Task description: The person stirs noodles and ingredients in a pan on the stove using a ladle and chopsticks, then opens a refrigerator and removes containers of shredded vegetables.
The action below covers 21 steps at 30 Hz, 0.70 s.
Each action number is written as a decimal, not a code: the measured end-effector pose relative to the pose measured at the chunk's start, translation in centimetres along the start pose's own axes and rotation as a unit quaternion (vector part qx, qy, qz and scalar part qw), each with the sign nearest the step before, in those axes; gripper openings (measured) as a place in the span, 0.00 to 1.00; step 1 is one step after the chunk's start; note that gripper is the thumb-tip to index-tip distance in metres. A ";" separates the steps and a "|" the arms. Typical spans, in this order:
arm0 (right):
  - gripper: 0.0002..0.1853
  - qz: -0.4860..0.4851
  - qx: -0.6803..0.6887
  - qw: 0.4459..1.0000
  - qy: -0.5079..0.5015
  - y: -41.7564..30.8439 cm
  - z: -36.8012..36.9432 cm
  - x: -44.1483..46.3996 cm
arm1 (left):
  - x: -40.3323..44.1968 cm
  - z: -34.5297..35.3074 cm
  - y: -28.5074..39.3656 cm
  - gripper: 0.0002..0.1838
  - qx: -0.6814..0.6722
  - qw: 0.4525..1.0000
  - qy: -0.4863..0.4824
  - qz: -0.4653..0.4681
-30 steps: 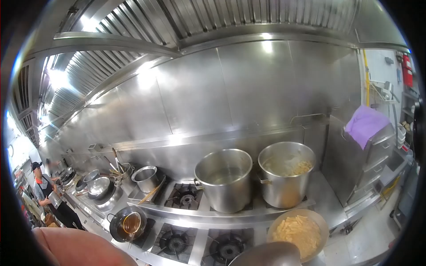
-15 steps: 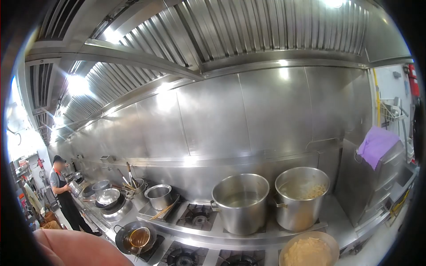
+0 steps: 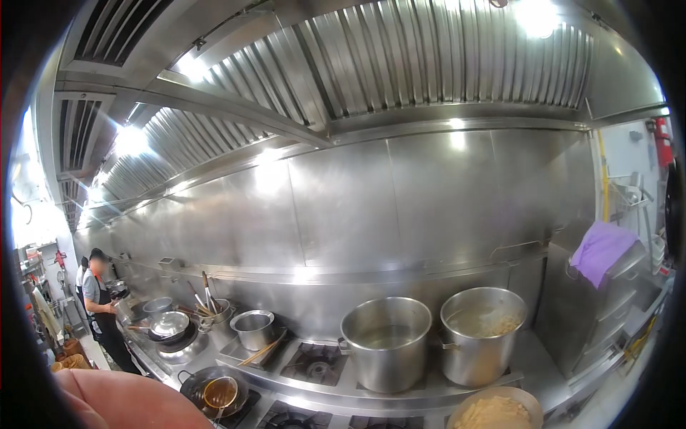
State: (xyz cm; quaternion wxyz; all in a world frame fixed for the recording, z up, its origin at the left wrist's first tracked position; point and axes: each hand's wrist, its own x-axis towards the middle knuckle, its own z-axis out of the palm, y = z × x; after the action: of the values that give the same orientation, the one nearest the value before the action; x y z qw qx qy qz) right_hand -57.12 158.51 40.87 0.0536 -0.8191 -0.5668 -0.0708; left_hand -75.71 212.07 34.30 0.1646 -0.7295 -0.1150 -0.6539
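Observation:
Neither my left hand nor my right hand can be made out. A blurred pink rounded shape (image 3: 132, 400) fills the lower left corner, too close to identify. Cut off by the bottom edge at right is a round bowl (image 3: 537, 412) heaped with pale pieces of food (image 3: 493, 415). Behind it stand two tall steel stockpots: the left pot (image 3: 386, 366) holds cloudy liquid, and the right pot (image 3: 477, 361) has liquid with pale bits on its far right side. A mesh strainer (image 3: 220, 392) rests in a dark wok (image 3: 191, 390) at lower left.
Gas burners (image 3: 313, 363) line the steel range. Farther left are a smaller pot (image 3: 254, 330), a utensil pot (image 3: 216, 327) and a lidded wok (image 3: 171, 325). Another person (image 3: 107, 314) in a dark apron stands at far left. A purple cloth (image 3: 604, 252) hangs at right.
My view has tilted up slightly, so the range and its pots sit lower in the picture. The distant person has shifted a little. The bowl, pots and strainer appear unmoved on the range.

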 end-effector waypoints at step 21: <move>0.11 0.546 0.392 0.740 0.014 11.7 52.4 -9.4 | -6.1 -3.0 9.6 0.14 -0.137 0.983 -0.123 0.026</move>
State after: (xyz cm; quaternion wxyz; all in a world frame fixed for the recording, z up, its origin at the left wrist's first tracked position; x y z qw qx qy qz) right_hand -46.48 154.58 -12.49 0.4074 -0.8938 0.0012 0.1875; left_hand -75.53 202.35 27.63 0.0646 -0.8229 -0.0253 -0.5640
